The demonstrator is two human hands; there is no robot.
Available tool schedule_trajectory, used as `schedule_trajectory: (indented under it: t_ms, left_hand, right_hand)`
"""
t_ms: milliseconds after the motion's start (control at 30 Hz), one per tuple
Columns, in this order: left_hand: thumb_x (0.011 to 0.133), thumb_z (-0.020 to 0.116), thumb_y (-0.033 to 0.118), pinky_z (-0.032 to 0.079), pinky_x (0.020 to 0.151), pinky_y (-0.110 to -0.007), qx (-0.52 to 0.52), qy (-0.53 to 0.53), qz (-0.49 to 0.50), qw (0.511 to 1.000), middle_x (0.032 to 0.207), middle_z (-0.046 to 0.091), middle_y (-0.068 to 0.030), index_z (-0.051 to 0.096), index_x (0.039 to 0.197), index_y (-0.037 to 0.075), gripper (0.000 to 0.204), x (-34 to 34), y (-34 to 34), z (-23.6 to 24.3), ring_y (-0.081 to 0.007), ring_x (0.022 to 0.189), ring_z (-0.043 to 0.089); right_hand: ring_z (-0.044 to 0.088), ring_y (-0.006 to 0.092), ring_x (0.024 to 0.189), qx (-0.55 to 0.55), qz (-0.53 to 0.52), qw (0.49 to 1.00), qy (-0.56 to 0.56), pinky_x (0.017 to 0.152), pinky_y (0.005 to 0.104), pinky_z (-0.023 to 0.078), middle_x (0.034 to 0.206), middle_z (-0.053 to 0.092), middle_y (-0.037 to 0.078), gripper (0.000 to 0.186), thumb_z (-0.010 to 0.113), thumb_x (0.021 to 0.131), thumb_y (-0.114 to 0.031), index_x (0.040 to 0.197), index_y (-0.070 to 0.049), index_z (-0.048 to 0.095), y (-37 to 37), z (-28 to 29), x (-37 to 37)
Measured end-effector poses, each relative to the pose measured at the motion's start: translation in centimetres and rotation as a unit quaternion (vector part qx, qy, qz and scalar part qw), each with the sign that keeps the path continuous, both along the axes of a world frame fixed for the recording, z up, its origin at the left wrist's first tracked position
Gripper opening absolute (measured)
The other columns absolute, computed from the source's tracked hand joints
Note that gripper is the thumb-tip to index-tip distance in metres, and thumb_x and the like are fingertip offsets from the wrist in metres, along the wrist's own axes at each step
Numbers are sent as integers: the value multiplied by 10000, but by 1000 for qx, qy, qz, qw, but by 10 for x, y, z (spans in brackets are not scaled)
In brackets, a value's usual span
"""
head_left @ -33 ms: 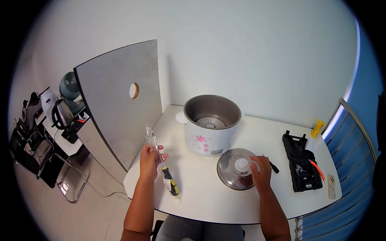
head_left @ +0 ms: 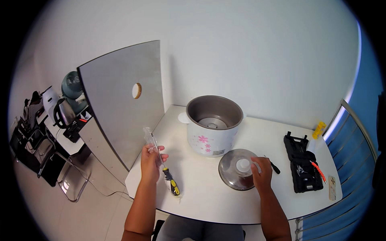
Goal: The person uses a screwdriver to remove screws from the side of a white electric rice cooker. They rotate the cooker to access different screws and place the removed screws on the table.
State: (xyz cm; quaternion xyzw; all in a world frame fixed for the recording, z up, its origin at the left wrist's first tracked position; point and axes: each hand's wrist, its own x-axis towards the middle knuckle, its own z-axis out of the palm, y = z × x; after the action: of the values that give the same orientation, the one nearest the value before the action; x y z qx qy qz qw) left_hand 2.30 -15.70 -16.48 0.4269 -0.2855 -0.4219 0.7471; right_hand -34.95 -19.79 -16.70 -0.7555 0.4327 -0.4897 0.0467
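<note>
In the head view, a pale wall [head_left: 249, 48] and a grey partition [head_left: 120, 92] stand behind a white table [head_left: 201, 203]. Against the previous frame, almost nothing differs: the scene sits slightly further right, as if from a small head movement, and the hands keep much the same pose, so I judge the work no further along. The screwdriver [head_left: 173, 184], yellow and black in a clear wrapper [head_left: 147, 133], is grasped by the left hand [head_left: 150, 165] around its shaft; its handle slants down toward the person's right, and whether it touches the table I cannot tell. The right hand [head_left: 263, 172], fingers curled, is at the right edge of the lid [head_left: 230, 172], just beside its white knob [head_left: 243, 165]; I cannot tell whether it grips anything. The lid lies knob up in front of the uncovered pot [head_left: 211, 141]. A black tool case [head_left: 297, 183] lies open to the right.
</note>
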Motion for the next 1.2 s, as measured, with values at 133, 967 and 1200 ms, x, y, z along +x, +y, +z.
schedule_trajectory:
  t_ms: [133,967,1200]
  left_hand:
    - [994,419,247,449,583,-248,-100,31,-42,994,884,603,-88,442,1244,45,322,-25,33,20,-132,603,531]
    - [932,533,193,505,747,-362,-100,27,-201,974,946,616,-128,510,1115,34,245,-102,106,101,-245,797,630]
    - [927,573,197,492,847,-356,-130,-7,-208,969,1011,632,-117,459,1252,-19,407,-105,115,102,-225,890,656]
  right_hand:
    - [565,303,901,-53,84,995,14,802,411,439,951,643,107,251,638,746,-53,996,-43,649,29,8,25]
    - [491,115,939,392,446,747,-298,841,284,420,1040,483,57,474,691,836,-95,1206,-10,407,165,-30,79]
    - [469,128,975,360,449,759,-306,879,288,386,1063,457,69,487,715,816,-75,1195,-18,414,164,-30,77]
